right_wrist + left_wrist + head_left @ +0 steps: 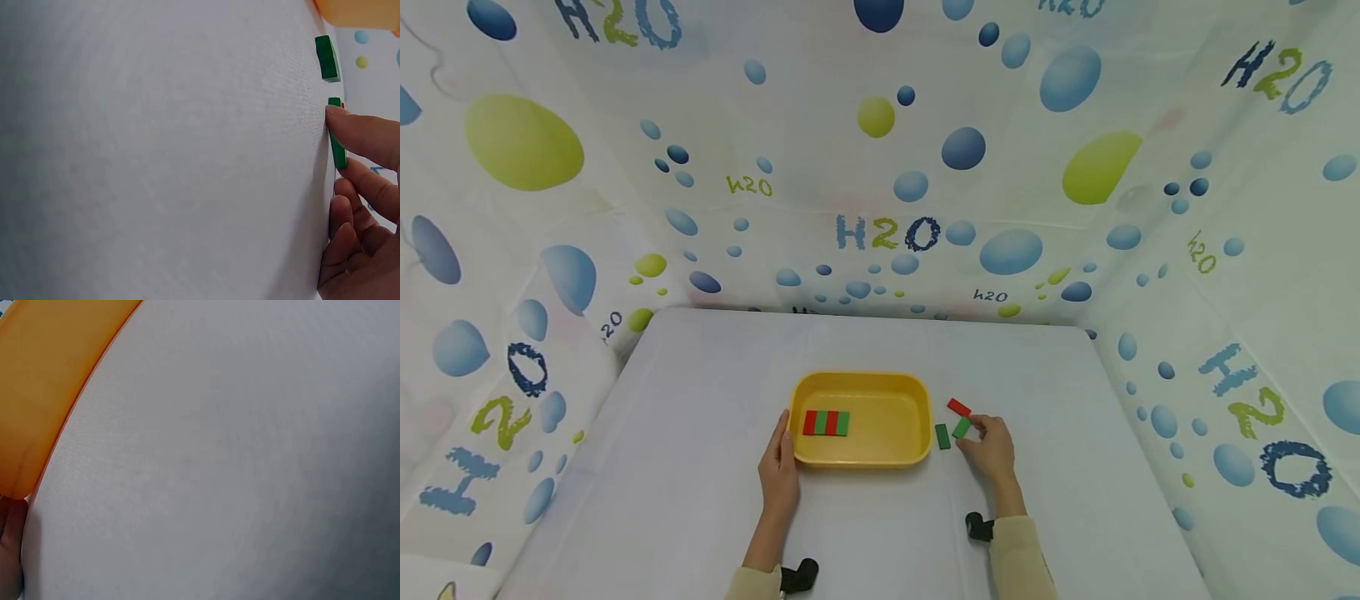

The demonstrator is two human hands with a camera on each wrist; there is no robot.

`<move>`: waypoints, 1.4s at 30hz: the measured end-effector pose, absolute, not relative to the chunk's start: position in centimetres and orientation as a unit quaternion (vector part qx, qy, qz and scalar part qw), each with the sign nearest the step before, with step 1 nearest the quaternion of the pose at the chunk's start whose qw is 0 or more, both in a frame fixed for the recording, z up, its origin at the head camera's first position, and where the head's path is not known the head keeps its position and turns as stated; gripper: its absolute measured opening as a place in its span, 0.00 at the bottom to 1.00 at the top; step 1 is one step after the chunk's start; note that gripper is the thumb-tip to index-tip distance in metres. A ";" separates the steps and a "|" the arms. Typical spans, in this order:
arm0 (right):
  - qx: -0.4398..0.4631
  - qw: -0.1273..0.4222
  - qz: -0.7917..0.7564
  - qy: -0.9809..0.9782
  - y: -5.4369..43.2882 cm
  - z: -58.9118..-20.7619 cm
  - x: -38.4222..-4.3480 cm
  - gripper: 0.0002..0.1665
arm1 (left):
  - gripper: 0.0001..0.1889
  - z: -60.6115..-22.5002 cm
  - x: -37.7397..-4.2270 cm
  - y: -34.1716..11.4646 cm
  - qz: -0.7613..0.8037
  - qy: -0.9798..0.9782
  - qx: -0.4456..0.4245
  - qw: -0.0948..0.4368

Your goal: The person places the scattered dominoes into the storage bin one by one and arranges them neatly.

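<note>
My left hand (778, 471) rests against the left side of a yellow tray (880, 460), its fingers fairly straight along the outer wall. In the left wrist view only part of that hand (11, 544) shows, touching the tray's corner. To the right of the tray, my right hand (991, 450) pinches a green block (961, 427) by its ends between thumb and index finger. The other fingers curl loosely in the right wrist view. Beside it lie another green block (943, 437) and a red block (958, 407).
Inside the tray, at its left, alternating red and green blocks (826, 423) stand side by side in a row. A white cloth covers the table (700, 517). Patterned curtains (820, 167) hang at the back and both sides.
</note>
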State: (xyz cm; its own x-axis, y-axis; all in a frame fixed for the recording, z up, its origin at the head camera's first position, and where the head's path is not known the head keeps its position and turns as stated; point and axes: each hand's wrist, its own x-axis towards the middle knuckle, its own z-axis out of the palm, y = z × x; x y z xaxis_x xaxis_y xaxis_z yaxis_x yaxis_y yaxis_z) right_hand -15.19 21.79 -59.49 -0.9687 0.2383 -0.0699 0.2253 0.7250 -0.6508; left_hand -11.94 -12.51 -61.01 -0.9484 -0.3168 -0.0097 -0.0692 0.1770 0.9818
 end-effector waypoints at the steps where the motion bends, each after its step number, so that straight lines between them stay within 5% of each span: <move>1: -0.125 0.009 0.350 -0.928 21.8 -59.5 -15.2 0.27 | 0.24 -61.0 -11.9 -12.5 -0.627 -0.762 0.128 0.099; 20: -0.148 0.001 0.405 -0.902 22.0 -58.8 -14.8 0.27 | 0.24 -61.1 -12.0 -12.4 -0.621 -0.768 0.117 0.108; 42: -0.158 0.063 0.446 -0.879 23.0 -57.2 -14.7 0.29 | 0.23 -61.0 -11.9 -12.3 -0.622 -0.766 0.119 0.108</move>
